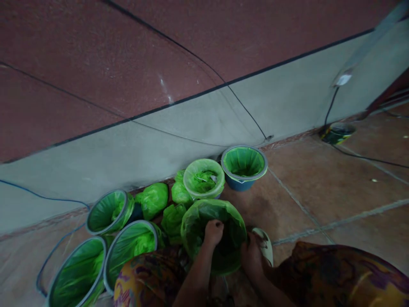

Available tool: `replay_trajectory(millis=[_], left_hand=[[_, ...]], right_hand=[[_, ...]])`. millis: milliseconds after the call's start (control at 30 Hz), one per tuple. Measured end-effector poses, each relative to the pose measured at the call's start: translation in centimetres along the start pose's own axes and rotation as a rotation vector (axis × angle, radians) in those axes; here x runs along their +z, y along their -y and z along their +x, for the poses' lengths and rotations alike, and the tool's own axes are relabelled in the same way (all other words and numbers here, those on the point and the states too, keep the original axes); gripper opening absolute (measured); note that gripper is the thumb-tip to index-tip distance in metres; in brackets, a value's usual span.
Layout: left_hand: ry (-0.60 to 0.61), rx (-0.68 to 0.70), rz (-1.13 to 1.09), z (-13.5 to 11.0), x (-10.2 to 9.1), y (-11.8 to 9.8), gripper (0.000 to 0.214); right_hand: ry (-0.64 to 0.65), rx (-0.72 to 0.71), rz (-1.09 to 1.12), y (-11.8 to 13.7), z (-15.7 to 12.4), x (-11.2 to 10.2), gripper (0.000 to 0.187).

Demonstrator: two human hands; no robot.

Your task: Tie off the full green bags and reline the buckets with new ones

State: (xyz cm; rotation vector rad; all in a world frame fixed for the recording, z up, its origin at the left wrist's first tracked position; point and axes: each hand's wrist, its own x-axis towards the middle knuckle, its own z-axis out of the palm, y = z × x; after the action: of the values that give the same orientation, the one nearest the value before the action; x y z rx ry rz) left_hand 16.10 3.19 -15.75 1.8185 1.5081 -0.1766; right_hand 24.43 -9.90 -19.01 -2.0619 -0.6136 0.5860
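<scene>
Between my knees stands a bucket (214, 204) lined with a green plastic bag, the bag folded out over its rim. My left hand (214, 232) is inside its opening, fingers curled into a fist; whatever they may hold is hidden. On the right side, my right hand (252, 256) grips the bucket's bag-covered rim, its fingertips partly out of sight. Just beyond is a second lined bucket (188, 181) with crumpled green bag and a small pale scrap inside. A blue-grey bucket (239, 184) with a green liner stands against the wall.
Several lined buckets (108, 247) stand at the left, beside bunched green bags (155, 199). A blue cable (60, 238) lies on the tiled floor (297, 187). At the far right, a dark can (337, 133) sits near the wall (287, 98), with a black cord close by.
</scene>
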Motion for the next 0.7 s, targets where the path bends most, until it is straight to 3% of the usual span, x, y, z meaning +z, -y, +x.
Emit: replay_trajectory(millis=[100, 233, 333, 467, 567, 700], left_hand=[[-0.105, -0.079, -0.055, -0.9, -0.8, 0.6, 0.027], [-0.278, -0.149, -0.08, -1.1, -1.3, 0.4, 0.041], [-0.266, -0.106, -0.04, -0.6, -0.9, -0.2, 0.061], [-0.053, -0.092, 0.113, 0.7, 0.4, -1.4, 0.061], [0.055, -0.048, 0.155, 2.0, 1.4, -2.6, 0.043], [0.108, 0.034, 0.204, 3.2, 2.3, -3.7, 0.026]], right_hand=[[0.103, 0.16, 0.04, -0.8, -3.7, 0.7, 0.041], [0.219, 0.17, 0.083, -1.2, -5.5, 0.1, 0.044], [0.124, 0.168, 0.02, -0.1, -2.7, -1.9, 0.048], [0.084, 0.075, -0.011, 3.1, 3.6, -3.2, 0.045], [0.157, -0.059, -0.059, 5.3, 7.0, -2.1, 0.042], [0.247, -0.14, -0.178, 6.2, 8.5, 0.2, 0.043]])
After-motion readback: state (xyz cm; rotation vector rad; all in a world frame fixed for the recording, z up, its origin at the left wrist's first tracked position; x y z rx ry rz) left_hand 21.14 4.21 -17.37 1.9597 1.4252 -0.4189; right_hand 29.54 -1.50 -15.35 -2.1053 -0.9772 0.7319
